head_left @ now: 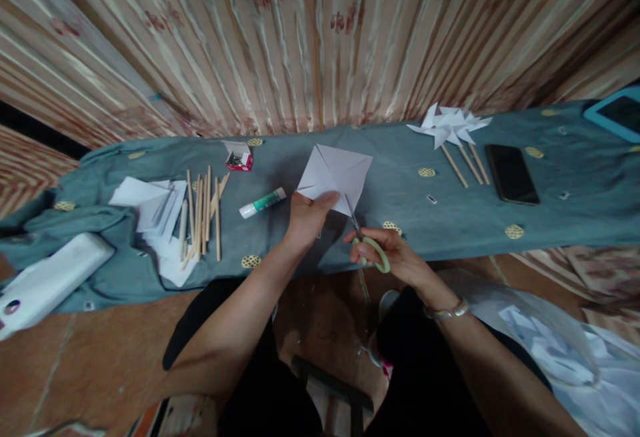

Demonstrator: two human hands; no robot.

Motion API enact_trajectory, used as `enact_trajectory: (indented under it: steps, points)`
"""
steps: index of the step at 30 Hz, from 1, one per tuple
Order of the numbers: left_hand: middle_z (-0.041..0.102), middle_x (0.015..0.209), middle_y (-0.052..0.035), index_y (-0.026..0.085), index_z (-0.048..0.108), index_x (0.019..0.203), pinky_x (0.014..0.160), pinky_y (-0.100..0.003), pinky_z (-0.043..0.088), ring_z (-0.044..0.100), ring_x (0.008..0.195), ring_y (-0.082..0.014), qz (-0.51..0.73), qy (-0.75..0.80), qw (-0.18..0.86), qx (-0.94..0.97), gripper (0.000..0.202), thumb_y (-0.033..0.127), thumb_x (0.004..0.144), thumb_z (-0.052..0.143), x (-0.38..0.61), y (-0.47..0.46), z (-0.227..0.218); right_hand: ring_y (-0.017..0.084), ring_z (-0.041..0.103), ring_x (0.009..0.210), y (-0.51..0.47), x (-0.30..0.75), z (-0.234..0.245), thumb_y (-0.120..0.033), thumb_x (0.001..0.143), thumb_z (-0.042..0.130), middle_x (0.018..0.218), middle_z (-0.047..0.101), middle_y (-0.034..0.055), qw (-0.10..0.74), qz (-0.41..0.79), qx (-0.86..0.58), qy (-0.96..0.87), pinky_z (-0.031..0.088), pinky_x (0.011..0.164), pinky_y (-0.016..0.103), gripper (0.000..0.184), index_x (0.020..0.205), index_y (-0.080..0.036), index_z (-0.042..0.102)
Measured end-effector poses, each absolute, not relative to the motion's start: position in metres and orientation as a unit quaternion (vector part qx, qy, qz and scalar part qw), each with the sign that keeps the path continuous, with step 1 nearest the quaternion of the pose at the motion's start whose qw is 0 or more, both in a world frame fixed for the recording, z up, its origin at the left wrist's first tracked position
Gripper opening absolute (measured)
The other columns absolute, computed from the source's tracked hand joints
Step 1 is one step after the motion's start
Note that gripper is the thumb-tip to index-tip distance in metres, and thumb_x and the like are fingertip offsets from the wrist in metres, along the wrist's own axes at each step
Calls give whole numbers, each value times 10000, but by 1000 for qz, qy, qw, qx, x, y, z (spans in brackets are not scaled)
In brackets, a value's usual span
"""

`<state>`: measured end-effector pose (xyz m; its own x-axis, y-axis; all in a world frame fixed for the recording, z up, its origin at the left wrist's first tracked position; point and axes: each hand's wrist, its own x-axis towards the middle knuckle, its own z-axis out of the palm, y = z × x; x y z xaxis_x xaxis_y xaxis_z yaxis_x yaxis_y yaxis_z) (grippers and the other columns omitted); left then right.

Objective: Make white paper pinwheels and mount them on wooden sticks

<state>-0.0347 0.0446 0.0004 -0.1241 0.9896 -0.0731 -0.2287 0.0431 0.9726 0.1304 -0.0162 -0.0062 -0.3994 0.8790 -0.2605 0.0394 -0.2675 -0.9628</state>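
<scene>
A white square of paper is pinched by my left hand at its near left side, held above the cloth-covered table. Slits run inward from some of its corners. My right hand grips a pair of scissors with pale green handles. Their blades meet the paper's near corner. Left of the paper lies a glue stick with a green and white label. Several wooden sticks lie farther left, beside a pile of white paper pieces.
A small red box of metal pins stands open at the back. Paper pinwheels on sticks and a black phone lie right. A white device is at the left edge. A plastic bag with paper scraps sits below right.
</scene>
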Motion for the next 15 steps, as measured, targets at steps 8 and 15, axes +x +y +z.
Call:
enact_trajectory:
  steps: [8,15]
  points:
    - [712,754,-20,156,682,783,690,-296,498,625,682,-165,571,484,539,386,225,238,596,774,-34,44,-2,115,586,596,-16,129,-3,-582,670,777,668,659,20,321,663,-448,-507,473,545,231,455,845,-168,711]
    - [699,733,1,163,685,753,675,-280,486,618,657,-142,572,484,540,383,189,216,597,778,-35,45,-3,118,588,609,-15,130,-3,-563,690,769,676,659,15,310,661,-448,-517,474,558,231,425,855,-176,711]
